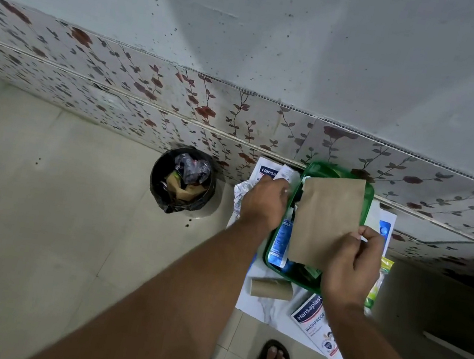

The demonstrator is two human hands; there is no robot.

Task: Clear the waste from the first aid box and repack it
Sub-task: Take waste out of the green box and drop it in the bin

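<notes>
Two hands work over the green box [366,202]: your right hand [352,264] pinches the brown paper [327,217] above it; your left hand [263,201], nearer the bin [183,181], closes on a packet at the box's left edge.

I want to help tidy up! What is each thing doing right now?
Green box: open, things inside.
Brown paper bag: held over the box by the right hand.
Left hand: reaching at the box's left edge.
Bin: open, holds waste.
Cardboard tube: lying on its side.
</notes>
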